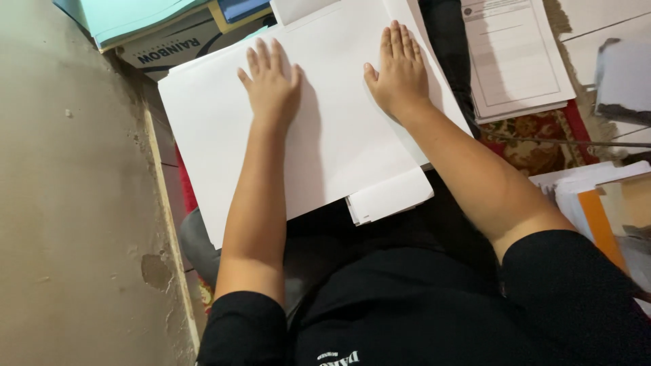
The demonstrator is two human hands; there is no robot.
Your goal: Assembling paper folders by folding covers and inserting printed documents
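Note:
A large blank white sheet (339, 142) lies in front of me, on top of a stack of white paper (390, 196) whose corner sticks out below it. My left hand (271, 85) rests flat on the sheet's upper middle, fingers spread. My right hand (400, 71) lies flat on its upper right part, fingers close together. Neither hand holds anything. My black-sleeved arms reach in from the bottom.
A printed form pile (515, 57) lies to the right on a patterned red rug (542, 139). More paper and an orange folder (600, 217) sit at the right edge. Teal and blue folders (135, 17) lie top left. A beige wall (68, 203) fills the left.

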